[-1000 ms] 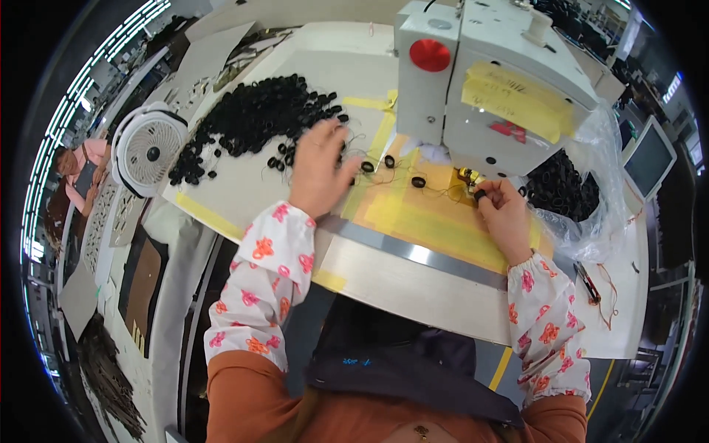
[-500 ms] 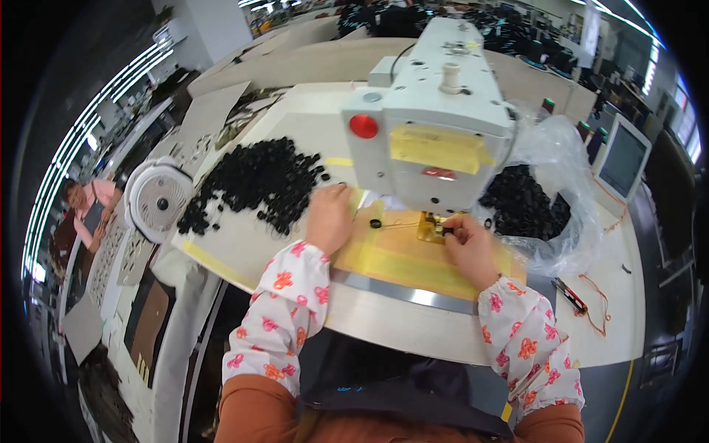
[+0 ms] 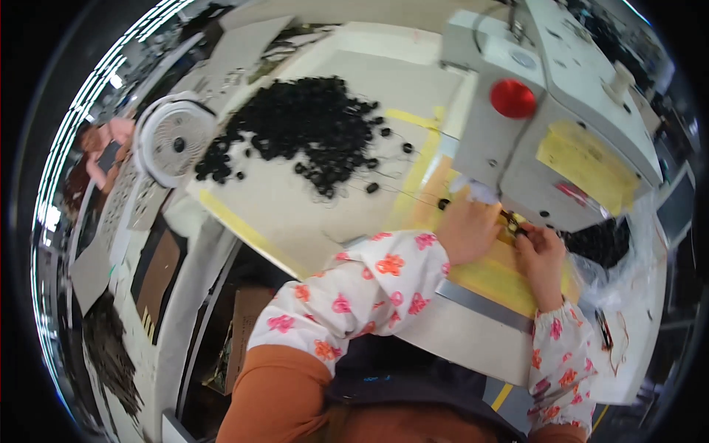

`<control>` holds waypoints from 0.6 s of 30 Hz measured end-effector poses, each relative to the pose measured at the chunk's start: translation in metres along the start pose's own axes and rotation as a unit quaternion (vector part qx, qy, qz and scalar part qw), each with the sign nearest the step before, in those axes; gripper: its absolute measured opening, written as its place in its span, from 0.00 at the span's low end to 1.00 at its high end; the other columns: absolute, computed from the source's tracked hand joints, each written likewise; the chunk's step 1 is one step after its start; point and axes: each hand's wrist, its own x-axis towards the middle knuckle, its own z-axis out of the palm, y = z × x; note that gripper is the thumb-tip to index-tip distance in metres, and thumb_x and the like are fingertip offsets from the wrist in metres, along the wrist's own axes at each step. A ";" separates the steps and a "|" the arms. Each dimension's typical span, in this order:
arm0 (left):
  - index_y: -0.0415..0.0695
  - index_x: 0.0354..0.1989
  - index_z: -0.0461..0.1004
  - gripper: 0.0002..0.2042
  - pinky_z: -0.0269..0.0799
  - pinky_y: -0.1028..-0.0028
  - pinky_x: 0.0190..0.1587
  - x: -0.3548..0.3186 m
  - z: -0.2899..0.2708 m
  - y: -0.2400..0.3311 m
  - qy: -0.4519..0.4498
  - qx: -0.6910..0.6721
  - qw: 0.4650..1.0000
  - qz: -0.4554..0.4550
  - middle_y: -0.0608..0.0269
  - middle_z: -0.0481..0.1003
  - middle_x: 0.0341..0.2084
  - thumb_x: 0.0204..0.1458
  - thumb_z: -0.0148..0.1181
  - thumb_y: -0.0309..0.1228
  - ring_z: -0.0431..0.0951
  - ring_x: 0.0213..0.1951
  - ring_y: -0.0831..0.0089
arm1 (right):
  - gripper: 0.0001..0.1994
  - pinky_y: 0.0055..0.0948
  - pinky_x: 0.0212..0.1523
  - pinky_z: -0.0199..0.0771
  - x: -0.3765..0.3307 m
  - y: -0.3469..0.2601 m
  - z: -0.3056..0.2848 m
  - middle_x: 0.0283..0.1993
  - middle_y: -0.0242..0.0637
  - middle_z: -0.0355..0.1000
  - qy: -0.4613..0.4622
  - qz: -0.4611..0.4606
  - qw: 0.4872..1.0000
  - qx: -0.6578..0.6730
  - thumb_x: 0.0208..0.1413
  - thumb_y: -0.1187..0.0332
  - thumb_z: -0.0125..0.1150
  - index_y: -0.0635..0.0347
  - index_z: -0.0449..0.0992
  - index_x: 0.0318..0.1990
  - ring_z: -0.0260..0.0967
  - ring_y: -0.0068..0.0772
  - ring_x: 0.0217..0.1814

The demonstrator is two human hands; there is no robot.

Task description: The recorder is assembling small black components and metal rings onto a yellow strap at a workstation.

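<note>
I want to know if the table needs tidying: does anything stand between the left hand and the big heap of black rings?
Nothing upright visibly does. Between the left hand and the heap are only a few loose black rings, thin threads and yellow tape, all low on the table.

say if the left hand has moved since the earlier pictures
Yes, to the right: the left hand came from left of the white machine to below it in the picture.
</note>
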 end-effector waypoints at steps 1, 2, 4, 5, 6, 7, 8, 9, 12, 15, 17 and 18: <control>0.43 0.29 0.68 0.10 0.64 0.59 0.36 0.001 -0.001 0.000 -0.002 -0.026 0.999 -0.018 0.54 0.71 0.19 0.43 0.55 0.36 0.72 0.25 0.54 | 0.08 0.15 0.24 0.63 0.002 -0.001 0.002 0.25 0.31 0.69 -0.002 -0.004 1.000 -0.026 0.46 0.78 0.56 0.70 0.71 0.35 0.63 0.14 0.24; 0.43 0.29 0.68 0.10 0.65 0.59 0.32 0.001 -0.005 -0.007 -0.010 -0.057 0.998 -0.036 0.53 0.71 0.17 0.43 0.55 0.36 0.72 0.23 0.53 | 0.09 0.15 0.25 0.64 0.003 -0.008 0.006 0.24 0.30 0.69 -0.002 0.005 0.999 -0.053 0.45 0.76 0.59 0.69 0.71 0.36 0.63 0.15 0.23; 0.40 0.29 0.71 0.09 0.67 0.62 0.26 -0.001 -0.014 -0.016 0.024 -0.062 0.998 -0.017 0.52 0.72 0.20 0.46 0.54 0.34 0.73 0.25 0.56 | 0.09 0.15 0.26 0.65 0.006 -0.009 0.011 0.26 0.29 0.69 -0.034 0.028 0.999 -0.004 0.45 0.76 0.59 0.68 0.71 0.36 0.64 0.14 0.24; 0.39 0.28 0.71 0.09 0.67 0.63 0.27 0.001 -0.020 -0.015 0.023 -0.108 0.994 -0.020 0.52 0.72 0.21 0.46 0.54 0.33 0.73 0.25 0.55 | 0.09 0.14 0.27 0.65 0.006 -0.012 0.012 0.26 0.29 0.69 -0.033 0.027 0.999 0.016 0.45 0.76 0.59 0.68 0.71 0.36 0.64 0.14 0.25; 0.38 0.28 0.71 0.09 0.66 0.63 0.28 0.005 -0.018 -0.014 0.024 -0.150 0.988 -0.021 0.51 0.72 0.21 0.47 0.54 0.32 0.73 0.26 0.55 | 0.09 0.14 0.27 0.65 0.005 -0.013 0.009 0.27 0.29 0.69 -0.032 0.021 0.999 0.039 0.45 0.77 0.58 0.68 0.70 0.36 0.64 0.13 0.26; 0.38 0.28 0.71 0.09 0.66 0.63 0.28 0.007 -0.015 -0.015 0.022 -0.167 0.986 -0.012 0.51 0.72 0.21 0.47 0.54 0.32 0.73 0.26 0.55 | 0.09 0.14 0.27 0.65 0.003 -0.016 0.010 0.27 0.29 0.69 -0.018 0.026 0.999 0.025 0.45 0.77 0.58 0.68 0.70 0.36 0.64 0.13 0.26; 0.37 0.28 0.71 0.09 0.66 0.64 0.29 0.007 -0.012 -0.014 0.012 -0.166 0.986 -0.011 0.51 0.72 0.21 0.48 0.53 0.31 0.72 0.26 0.54 | 0.09 0.14 0.28 0.65 0.002 -0.019 0.009 0.27 0.29 0.69 -0.021 0.039 0.998 0.033 0.45 0.78 0.58 0.67 0.69 0.36 0.65 0.14 0.26; 0.36 0.28 0.70 0.08 0.65 0.64 0.30 0.006 -0.012 -0.015 0.007 -0.154 0.988 -0.014 0.50 0.72 0.21 0.48 0.52 0.30 0.72 0.26 0.54 | 0.09 0.13 0.28 0.65 0.002 -0.021 0.011 0.27 0.29 0.69 -0.031 0.046 0.997 0.049 0.45 0.78 0.58 0.67 0.69 0.36 0.65 0.14 0.27; 0.36 0.27 0.70 0.09 0.65 0.64 0.30 0.001 -0.007 -0.010 0.006 -0.170 0.984 -0.047 0.50 0.72 0.21 0.50 0.51 0.30 0.71 0.26 0.55 | 0.09 0.13 0.29 0.66 -0.003 -0.015 0.010 0.28 0.30 0.69 -0.021 0.017 0.998 0.059 0.46 0.80 0.57 0.67 0.68 0.36 0.66 0.14 0.28; 0.37 0.25 0.70 0.09 0.66 0.63 0.26 -0.003 -0.007 -0.004 0.057 -0.166 0.984 -0.013 0.50 0.72 0.20 0.50 0.51 0.31 0.73 0.24 0.56 | 0.08 0.13 0.29 0.66 -0.007 -0.012 0.011 0.29 0.30 0.69 -0.028 0.011 0.995 0.092 0.46 0.80 0.56 0.67 0.68 0.36 0.66 0.13 0.28; 0.37 0.24 0.70 0.10 0.66 0.64 0.25 -0.001 -0.010 -0.002 0.041 -0.191 0.980 -0.036 0.51 0.72 0.19 0.50 0.51 0.31 0.72 0.23 0.56 | 0.08 0.13 0.29 0.66 -0.007 -0.014 0.008 0.29 0.30 0.69 -0.037 0.019 0.994 0.099 0.46 0.80 0.56 0.67 0.68 0.36 0.66 0.13 0.28; 0.37 0.23 0.70 0.10 0.66 0.64 0.24 0.003 -0.013 -0.005 0.030 -0.208 0.976 -0.048 0.51 0.72 0.17 0.49 0.52 0.31 0.72 0.21 0.55 | 0.08 0.13 0.28 0.66 -0.005 -0.018 0.007 0.29 0.30 0.69 -0.041 0.015 0.993 0.111 0.46 0.80 0.56 0.67 0.68 0.36 0.66 0.13 0.28</control>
